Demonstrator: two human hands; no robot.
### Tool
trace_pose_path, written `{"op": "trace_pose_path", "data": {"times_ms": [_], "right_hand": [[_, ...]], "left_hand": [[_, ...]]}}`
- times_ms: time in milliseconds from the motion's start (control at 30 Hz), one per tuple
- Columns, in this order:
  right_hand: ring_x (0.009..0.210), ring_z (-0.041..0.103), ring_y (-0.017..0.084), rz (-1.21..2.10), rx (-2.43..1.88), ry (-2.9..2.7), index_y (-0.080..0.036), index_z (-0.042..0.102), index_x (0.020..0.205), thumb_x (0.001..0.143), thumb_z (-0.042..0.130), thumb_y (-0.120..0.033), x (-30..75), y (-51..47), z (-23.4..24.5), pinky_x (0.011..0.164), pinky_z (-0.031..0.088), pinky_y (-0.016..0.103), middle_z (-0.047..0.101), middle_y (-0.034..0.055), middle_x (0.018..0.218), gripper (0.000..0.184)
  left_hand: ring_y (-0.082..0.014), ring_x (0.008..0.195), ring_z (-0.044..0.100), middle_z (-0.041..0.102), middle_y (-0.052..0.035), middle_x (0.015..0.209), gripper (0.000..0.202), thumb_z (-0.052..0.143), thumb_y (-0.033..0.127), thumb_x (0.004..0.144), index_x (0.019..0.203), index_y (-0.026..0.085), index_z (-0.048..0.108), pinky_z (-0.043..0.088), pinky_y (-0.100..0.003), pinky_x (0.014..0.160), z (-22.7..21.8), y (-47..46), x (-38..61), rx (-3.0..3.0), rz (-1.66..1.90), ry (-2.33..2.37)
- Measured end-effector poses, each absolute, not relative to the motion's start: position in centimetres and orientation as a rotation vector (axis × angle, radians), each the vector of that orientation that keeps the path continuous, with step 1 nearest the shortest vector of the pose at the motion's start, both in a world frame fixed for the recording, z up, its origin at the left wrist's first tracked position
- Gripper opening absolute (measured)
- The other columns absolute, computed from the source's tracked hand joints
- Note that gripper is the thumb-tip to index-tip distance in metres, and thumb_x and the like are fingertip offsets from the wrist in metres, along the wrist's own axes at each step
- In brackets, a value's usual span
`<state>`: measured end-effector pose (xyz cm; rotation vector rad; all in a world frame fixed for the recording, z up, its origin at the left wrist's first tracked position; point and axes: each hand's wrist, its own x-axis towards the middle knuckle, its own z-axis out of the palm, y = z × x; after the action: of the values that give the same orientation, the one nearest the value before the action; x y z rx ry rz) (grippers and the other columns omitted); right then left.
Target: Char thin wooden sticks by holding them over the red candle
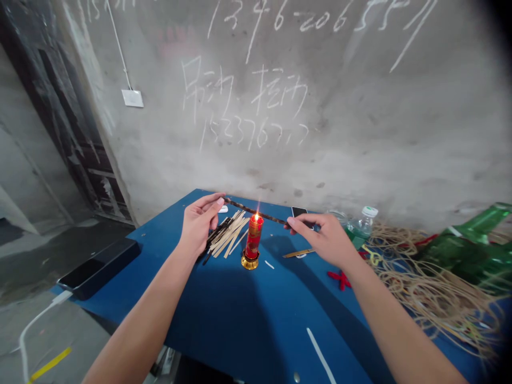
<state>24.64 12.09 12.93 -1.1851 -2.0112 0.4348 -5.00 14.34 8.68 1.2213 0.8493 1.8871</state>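
Black-banded tan strip, red candle with apparently gold markings

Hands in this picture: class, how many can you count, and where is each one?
2. The left hand holds one end of a charred strip above a lit red candle; the right hand holds the other end. No others appear hidden.

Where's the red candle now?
In the head view, the lit red candle stands on the blue table, under the scorched stick, right of the pale wooden strips.
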Motion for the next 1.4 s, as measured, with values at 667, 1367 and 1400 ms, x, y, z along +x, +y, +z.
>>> {"op": "trace_pose_path", "data": {"times_ms": [667, 1367, 1400], "right_hand": [[0.082, 0.072, 0.024, 0.402, -1.167, -1.884, -0.028, 0.081, 0.093, 0.085, 0.072, -0.046, 23.8, 13.0, 11.4, 0.077, 0.054, 0.037, 0.080, 0.0037, 0.090, 0.021], [0.088, 0.072, 0.024, 0.392, -1.150, -1.924, -0.028, 0.081, 0.100, 0.086, 0.070, -0.041, 23.5, 13.0, 11.2, 0.081, 0.055, 0.038, 0.080, 0.0039, 0.097, 0.022], [0.088, 0.072, 0.024, 0.387, -1.153, -1.921, -0.028, 0.081, 0.100, 0.086, 0.070, -0.041, 23.5, 13.0, 11.2, 0.081, 0.055, 0.038, 0.080, 0.0036, 0.097, 0.022]], "left_hand": [[-0.0027, 0.046, 0.041, 0.078, -0.0129, 0.106, 0.038, 0.084, 0.040, 0.078, 0.108, 0.018, 0.080, 0.033, -0.021, 0.041, 8.6, 14.7, -5.9, 1.345, 1.849, 1.026], [-0.0012, 0.046, 0.041, 0.077, -0.0142, 0.111, 0.045, 0.089, 0.039, 0.073, 0.110, 0.016, 0.079, 0.032, -0.019, 0.042, 8.4, 15.4, -7.5, 1.275, 1.882, 1.017], [-0.0011, 0.046, 0.041, 0.077, -0.0144, 0.112, 0.045, 0.089, 0.040, 0.072, 0.110, 0.016, 0.079, 0.032, -0.019, 0.042, 8.4, 15.5, -7.6, 1.270, 1.884, 1.016]]}}
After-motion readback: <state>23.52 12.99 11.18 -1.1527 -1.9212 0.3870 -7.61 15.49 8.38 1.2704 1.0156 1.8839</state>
